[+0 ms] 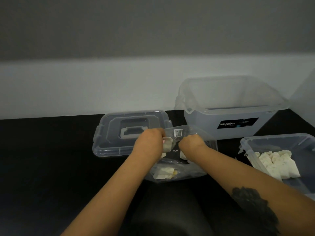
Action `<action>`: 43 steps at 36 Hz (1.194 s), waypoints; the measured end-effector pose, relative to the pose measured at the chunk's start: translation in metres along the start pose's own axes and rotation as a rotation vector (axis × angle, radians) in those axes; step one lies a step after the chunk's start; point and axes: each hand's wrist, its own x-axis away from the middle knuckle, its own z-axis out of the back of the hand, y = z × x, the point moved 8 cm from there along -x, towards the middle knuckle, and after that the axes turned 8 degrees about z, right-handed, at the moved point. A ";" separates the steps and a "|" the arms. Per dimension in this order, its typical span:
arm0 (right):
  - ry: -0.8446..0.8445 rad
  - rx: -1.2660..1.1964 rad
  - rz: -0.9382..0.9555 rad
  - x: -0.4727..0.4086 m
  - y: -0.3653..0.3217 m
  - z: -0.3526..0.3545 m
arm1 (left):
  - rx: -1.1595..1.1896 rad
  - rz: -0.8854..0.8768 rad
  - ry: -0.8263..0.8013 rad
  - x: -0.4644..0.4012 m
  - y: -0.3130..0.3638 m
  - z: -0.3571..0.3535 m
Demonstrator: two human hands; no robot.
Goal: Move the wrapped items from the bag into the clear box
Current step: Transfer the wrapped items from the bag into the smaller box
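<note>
Both hands grip the clear bag (pixel 177 150) at its top edge — the left hand (pixel 150 142) and right hand (pixel 190 142) curled into the plastic on the black bench (pixel 51 159). Wrapped items (pixel 163 172) lie inside the bag; more (pixel 276 162) sit in the clear box (pixel 279 140) at right — near a lid (pixel 109 133).

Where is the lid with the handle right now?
In the head view the lid lies flat on the black table, left of the bag and the Megabox tub, just beyond the left hand.
</note>
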 end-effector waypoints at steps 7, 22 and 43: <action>0.143 -0.175 0.067 0.020 0.001 0.026 | 0.044 -0.006 0.094 -0.004 0.000 0.012; 0.277 -1.618 0.092 0.063 0.049 0.053 | 0.255 -0.055 0.198 0.003 0.013 0.047; 0.661 -1.562 -0.093 0.170 0.162 0.029 | 0.381 -0.272 0.217 0.009 0.116 0.040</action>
